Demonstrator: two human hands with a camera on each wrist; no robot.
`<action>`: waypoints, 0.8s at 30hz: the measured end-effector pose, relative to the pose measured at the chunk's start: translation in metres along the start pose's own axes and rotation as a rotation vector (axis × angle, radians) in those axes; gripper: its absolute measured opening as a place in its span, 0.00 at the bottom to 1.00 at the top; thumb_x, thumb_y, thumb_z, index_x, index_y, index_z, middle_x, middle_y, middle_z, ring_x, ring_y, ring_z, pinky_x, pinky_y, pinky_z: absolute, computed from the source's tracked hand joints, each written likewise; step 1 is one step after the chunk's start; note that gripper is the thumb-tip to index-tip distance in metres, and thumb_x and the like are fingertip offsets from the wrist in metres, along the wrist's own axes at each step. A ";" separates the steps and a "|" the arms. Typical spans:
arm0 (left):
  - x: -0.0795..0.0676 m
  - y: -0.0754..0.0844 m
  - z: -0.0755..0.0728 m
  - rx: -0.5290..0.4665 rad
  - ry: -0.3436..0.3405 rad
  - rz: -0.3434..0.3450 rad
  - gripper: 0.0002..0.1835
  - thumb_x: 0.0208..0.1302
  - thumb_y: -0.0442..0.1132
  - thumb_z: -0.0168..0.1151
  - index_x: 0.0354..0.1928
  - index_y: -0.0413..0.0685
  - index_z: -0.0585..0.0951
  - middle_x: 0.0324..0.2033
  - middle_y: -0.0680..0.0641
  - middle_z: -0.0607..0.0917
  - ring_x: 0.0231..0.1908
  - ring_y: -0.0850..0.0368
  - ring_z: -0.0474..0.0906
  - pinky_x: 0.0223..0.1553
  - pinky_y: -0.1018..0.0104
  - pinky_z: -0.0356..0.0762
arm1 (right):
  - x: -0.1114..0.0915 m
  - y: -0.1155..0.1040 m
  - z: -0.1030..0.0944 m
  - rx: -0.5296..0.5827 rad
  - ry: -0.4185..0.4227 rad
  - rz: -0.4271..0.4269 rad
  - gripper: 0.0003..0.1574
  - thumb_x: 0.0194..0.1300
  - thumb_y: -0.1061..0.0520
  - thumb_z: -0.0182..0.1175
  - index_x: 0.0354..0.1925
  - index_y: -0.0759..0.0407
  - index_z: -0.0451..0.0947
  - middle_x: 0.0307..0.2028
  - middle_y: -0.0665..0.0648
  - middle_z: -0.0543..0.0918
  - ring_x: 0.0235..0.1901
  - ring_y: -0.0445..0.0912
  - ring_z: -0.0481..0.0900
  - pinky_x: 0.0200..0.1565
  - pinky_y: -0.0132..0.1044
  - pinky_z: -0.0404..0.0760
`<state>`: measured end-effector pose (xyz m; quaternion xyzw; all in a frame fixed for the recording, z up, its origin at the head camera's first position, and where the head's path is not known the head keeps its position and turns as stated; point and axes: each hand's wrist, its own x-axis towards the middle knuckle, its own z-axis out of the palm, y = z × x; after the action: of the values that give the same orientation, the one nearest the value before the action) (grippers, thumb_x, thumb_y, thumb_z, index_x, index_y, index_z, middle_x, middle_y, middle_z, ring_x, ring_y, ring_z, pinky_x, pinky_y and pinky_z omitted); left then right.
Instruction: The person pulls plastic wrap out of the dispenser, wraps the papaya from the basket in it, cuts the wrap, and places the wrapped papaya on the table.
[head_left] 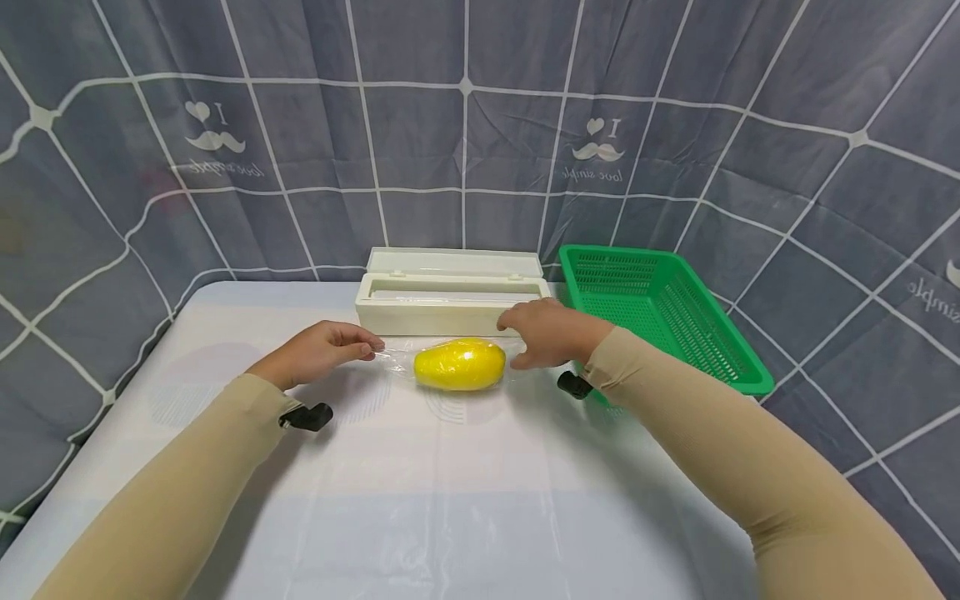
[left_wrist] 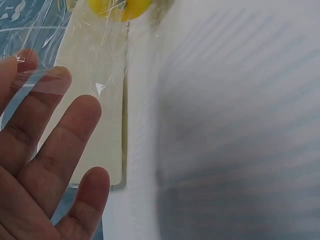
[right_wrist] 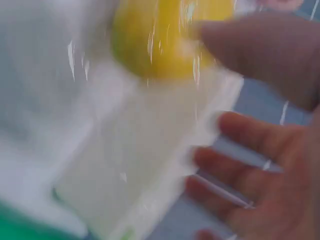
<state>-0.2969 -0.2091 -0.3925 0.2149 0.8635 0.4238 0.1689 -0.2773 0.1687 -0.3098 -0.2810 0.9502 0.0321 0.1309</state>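
A yellow oblong fruit point(head_left: 459, 364), wrapped in clear cling film point(head_left: 396, 358), lies on the table before a long white box. On its left, my left hand point(head_left: 326, 352) pinches the gathered end of the film between thumb and forefinger. The left wrist view shows that film point(left_wrist: 47, 82) stretched over the fingers, the other fingers spread. My right hand point(head_left: 551, 333) is at the fruit's right end, by the box's front right corner. Its thumb and fingers are apart with a gap between them. In the blurred right wrist view the thumb overlaps the fruit point(right_wrist: 150, 40).
The white box point(head_left: 427, 319) stands behind the fruit, its lid point(head_left: 453, 262) raised at the back. A green slotted basket point(head_left: 731, 371) sits at the right, under and behind my right forearm. A pale patterned cloth covers the table point(head_left: 420, 517); a grey checked curtain point(head_left: 412, 142) hangs behind.
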 end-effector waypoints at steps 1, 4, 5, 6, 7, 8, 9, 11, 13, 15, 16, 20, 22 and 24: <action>-0.001 0.001 0.000 0.005 0.003 0.002 0.20 0.79 0.48 0.60 0.62 0.45 0.84 0.61 0.42 0.87 0.62 0.46 0.84 0.71 0.39 0.72 | 0.001 -0.005 0.003 0.007 0.030 -0.017 0.34 0.72 0.47 0.66 0.71 0.57 0.73 0.69 0.59 0.79 0.67 0.56 0.78 0.75 0.58 0.66; -0.003 0.002 0.001 0.021 0.011 -0.002 0.19 0.79 0.48 0.60 0.61 0.45 0.85 0.59 0.42 0.88 0.61 0.47 0.85 0.70 0.40 0.73 | 0.007 -0.017 0.015 0.008 0.149 -0.036 0.29 0.75 0.49 0.64 0.69 0.57 0.76 0.67 0.57 0.81 0.69 0.55 0.78 0.74 0.54 0.71; -0.004 0.002 0.000 0.028 0.012 -0.001 0.19 0.79 0.48 0.60 0.61 0.45 0.85 0.59 0.42 0.88 0.61 0.47 0.84 0.70 0.40 0.74 | 0.008 -0.019 0.019 0.005 0.182 -0.025 0.26 0.76 0.50 0.63 0.67 0.57 0.78 0.65 0.56 0.84 0.66 0.54 0.81 0.72 0.52 0.74; -0.004 0.001 0.000 0.030 0.014 -0.008 0.19 0.78 0.48 0.61 0.61 0.46 0.85 0.59 0.42 0.88 0.61 0.47 0.84 0.70 0.41 0.74 | 0.010 -0.021 0.023 0.005 0.207 -0.010 0.23 0.76 0.52 0.63 0.65 0.56 0.80 0.62 0.56 0.86 0.63 0.53 0.83 0.70 0.50 0.76; -0.006 0.001 0.000 0.038 0.018 -0.008 0.19 0.78 0.47 0.61 0.62 0.45 0.85 0.60 0.42 0.88 0.62 0.46 0.83 0.70 0.41 0.74 | 0.012 -0.023 0.026 0.009 0.230 0.002 0.19 0.77 0.53 0.62 0.62 0.56 0.82 0.59 0.55 0.88 0.59 0.52 0.85 0.67 0.49 0.79; -0.007 0.003 -0.001 0.037 0.017 -0.010 0.19 0.78 0.46 0.61 0.63 0.45 0.84 0.60 0.42 0.87 0.62 0.46 0.83 0.70 0.42 0.74 | 0.013 -0.023 0.030 0.015 0.250 0.012 0.17 0.77 0.54 0.62 0.59 0.56 0.84 0.56 0.55 0.89 0.56 0.52 0.86 0.64 0.48 0.81; -0.009 0.003 -0.001 0.034 0.014 -0.002 0.19 0.78 0.45 0.61 0.64 0.44 0.83 0.61 0.41 0.86 0.63 0.45 0.83 0.69 0.42 0.75 | 0.015 -0.023 0.033 0.023 0.266 0.021 0.14 0.77 0.55 0.63 0.57 0.55 0.86 0.53 0.54 0.90 0.53 0.51 0.87 0.62 0.47 0.83; -0.012 0.004 -0.004 0.019 0.011 0.017 0.20 0.79 0.41 0.58 0.66 0.42 0.82 0.64 0.40 0.84 0.64 0.42 0.81 0.70 0.42 0.74 | 0.018 -0.024 0.038 0.026 0.294 0.028 0.12 0.77 0.56 0.63 0.53 0.55 0.87 0.49 0.54 0.92 0.48 0.50 0.88 0.58 0.46 0.84; -0.016 0.006 -0.005 0.024 0.040 0.025 0.20 0.79 0.41 0.56 0.67 0.43 0.81 0.66 0.39 0.83 0.66 0.41 0.80 0.70 0.41 0.73 | 0.019 -0.024 0.042 0.033 0.327 0.027 0.10 0.76 0.56 0.63 0.50 0.55 0.88 0.46 0.53 0.92 0.45 0.49 0.88 0.56 0.45 0.85; -0.016 0.009 -0.004 0.058 0.110 0.042 0.21 0.79 0.43 0.56 0.67 0.44 0.81 0.67 0.40 0.81 0.65 0.40 0.80 0.69 0.41 0.73 | 0.019 -0.025 0.046 0.045 0.351 0.028 0.09 0.76 0.57 0.63 0.49 0.55 0.88 0.45 0.53 0.92 0.44 0.49 0.88 0.55 0.45 0.85; -0.015 0.012 -0.002 0.091 0.149 0.043 0.22 0.79 0.46 0.57 0.68 0.46 0.81 0.68 0.41 0.81 0.65 0.40 0.79 0.69 0.39 0.72 | 0.019 -0.025 0.047 0.050 0.360 0.029 0.09 0.76 0.57 0.63 0.49 0.55 0.88 0.45 0.53 0.92 0.44 0.49 0.88 0.55 0.44 0.86; -0.004 0.033 0.022 0.320 0.266 0.080 0.29 0.71 0.56 0.68 0.68 0.50 0.81 0.69 0.44 0.80 0.66 0.40 0.77 0.69 0.39 0.72 | 0.016 -0.025 0.051 0.088 0.398 0.033 0.10 0.76 0.58 0.63 0.49 0.54 0.89 0.45 0.52 0.92 0.44 0.49 0.89 0.54 0.45 0.86; 0.003 0.045 0.038 0.425 0.258 0.113 0.31 0.67 0.56 0.71 0.68 0.50 0.80 0.68 0.44 0.81 0.68 0.41 0.77 0.71 0.40 0.72 | 0.015 -0.025 0.052 0.102 0.422 0.036 0.10 0.76 0.57 0.63 0.50 0.53 0.89 0.45 0.51 0.93 0.44 0.49 0.89 0.54 0.45 0.86; 0.010 0.053 0.053 0.501 0.243 0.141 0.30 0.66 0.54 0.73 0.65 0.50 0.82 0.65 0.44 0.84 0.67 0.41 0.78 0.71 0.42 0.72 | 0.014 -0.026 0.053 0.111 0.447 0.031 0.11 0.75 0.57 0.64 0.52 0.53 0.89 0.46 0.51 0.93 0.43 0.49 0.89 0.52 0.46 0.87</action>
<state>-0.2683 -0.1406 -0.3818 0.2572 0.9382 0.2304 -0.0243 -0.2620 0.1468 -0.3647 -0.2587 0.9601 -0.0813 -0.0681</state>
